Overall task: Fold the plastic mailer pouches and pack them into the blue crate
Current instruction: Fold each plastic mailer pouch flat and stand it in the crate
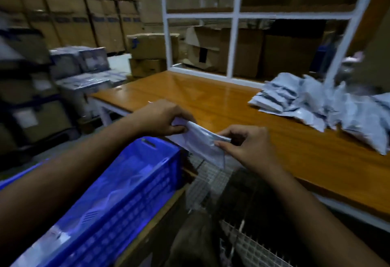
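Both hands, left hand (163, 120) and right hand (245, 145), pinch a mailer pouch (199, 141) mid-fold at the counter's (211, 97) near edge, just right of the blue crate (118, 199), apparently its next stop.

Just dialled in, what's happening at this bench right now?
A person is holding one white mailer pouch between both hands: the left hand grips its upper end, and the right hand pinches the other end, apparently mid-fold. They hold it just off the near edge of the wooden table, next to the blue crate, which already holds some pouches. A pile of pouches waits on the table's right side.
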Motion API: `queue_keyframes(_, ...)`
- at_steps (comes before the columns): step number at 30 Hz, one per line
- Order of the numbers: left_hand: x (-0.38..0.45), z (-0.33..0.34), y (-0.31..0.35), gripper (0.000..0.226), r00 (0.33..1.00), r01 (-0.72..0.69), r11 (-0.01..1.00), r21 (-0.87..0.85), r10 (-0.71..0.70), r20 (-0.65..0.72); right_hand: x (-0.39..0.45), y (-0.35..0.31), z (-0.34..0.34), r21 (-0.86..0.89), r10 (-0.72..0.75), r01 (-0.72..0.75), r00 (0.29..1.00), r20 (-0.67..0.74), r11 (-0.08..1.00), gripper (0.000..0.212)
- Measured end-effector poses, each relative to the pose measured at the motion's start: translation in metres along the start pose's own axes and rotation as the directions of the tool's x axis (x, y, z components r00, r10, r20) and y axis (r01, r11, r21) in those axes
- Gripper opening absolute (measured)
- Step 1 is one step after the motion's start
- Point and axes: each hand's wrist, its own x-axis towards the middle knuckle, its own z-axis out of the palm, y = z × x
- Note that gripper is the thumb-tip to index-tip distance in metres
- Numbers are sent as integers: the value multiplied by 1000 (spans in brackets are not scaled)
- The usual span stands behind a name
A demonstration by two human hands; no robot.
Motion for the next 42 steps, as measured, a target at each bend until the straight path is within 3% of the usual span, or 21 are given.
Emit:
queue_keyframes(6, -127, 2, -68, 26, 950, 310, 951, 23, -310, 43, 32, -35, 125, 327, -77, -2, 971, 228, 945, 34)
queue_keyframes(10, -210, 18, -96, 25, 881, 472, 882, 2, -472, 28, 39, -45, 205, 327, -70, -50, 936, 344, 944, 46)
queue_keyframes(12, -245, 33, -105, 26, 845, 535, 845, -11, -535, 17, 34, -50, 238, 257, -52, -56, 916, 398, 965, 47)
queue_keyframes(14, -274, 51, -110, 29, 822, 569, 822, -20, -568, 44, 24, -54, 265, 58, -55, 30, 863, 502, 998, 46)
queue_keyframes(16, -300, 71, -115, 30, 788, 613, 790, -30, -608, 99, 16, -60, 280, -249, -39, 213, 829, 558, 945, 49)
queue_keyframes(18, -321, 89, -117, 33, 735, 669, 743, -27, -655, 174, 15, -64, 283, -381, -24, 288, 823, 568, 879, 55)
queue_keyframes(23, -348, 122, -115, 37, 611, 697, 709, 106, -665, 429, 17, -59, 282, -421, -19, 348, 789, 615, 838, 56)
queue_keyframes(29, -356, 129, -114, 39, 493, 668, 720, 190, -619, 611, 15, -54, 288, -421, -32, 373, 779, 626, 827, 61)
queue_keyframes(33, -354, 137, -107, 20, 447, 646, 719, 258, -630, 635, 12, -53, 288, -419, -53, 369, 799, 599, 829, 61)
queue_keyframes(37, -347, 138, -103, 28, 365, 640, 691, 336, -658, 658, 12, -52, 290, -435, -59, 377, 807, 588, 817, 61)
queue_keyframes(42, -334, 129, -97, 44, 307, 710, 637, 300, -664, 682, 13, -54, 287, -406, -84, 389, 800, 595, 827, 55)
